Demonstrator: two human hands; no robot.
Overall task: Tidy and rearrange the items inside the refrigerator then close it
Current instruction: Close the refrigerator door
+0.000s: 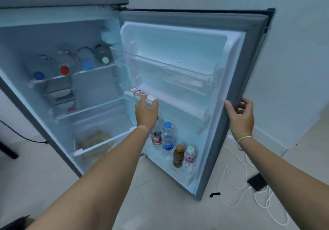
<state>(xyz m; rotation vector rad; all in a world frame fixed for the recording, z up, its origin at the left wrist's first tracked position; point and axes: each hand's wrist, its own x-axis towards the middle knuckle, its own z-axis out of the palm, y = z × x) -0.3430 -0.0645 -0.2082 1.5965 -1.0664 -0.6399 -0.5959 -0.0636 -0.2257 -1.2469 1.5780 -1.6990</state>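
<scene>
The refrigerator stands open, its door swung to the right. My right hand grips the door's outer edge. My left hand reaches to the middle door shelf and closes on a white packet with red print lying there. Several bottles lie on their sides on the top inner shelf, caps facing out: blue, red, blue, white. In the bottom door rack stand a red-label bottle, a water bottle, a brown bottle and a small pink bottle.
Stacked containers sit under the top shelf. The crisper drawer holds bagged food. A phone with white cables lies on the floor right of the door. A black cable runs along the floor on the left.
</scene>
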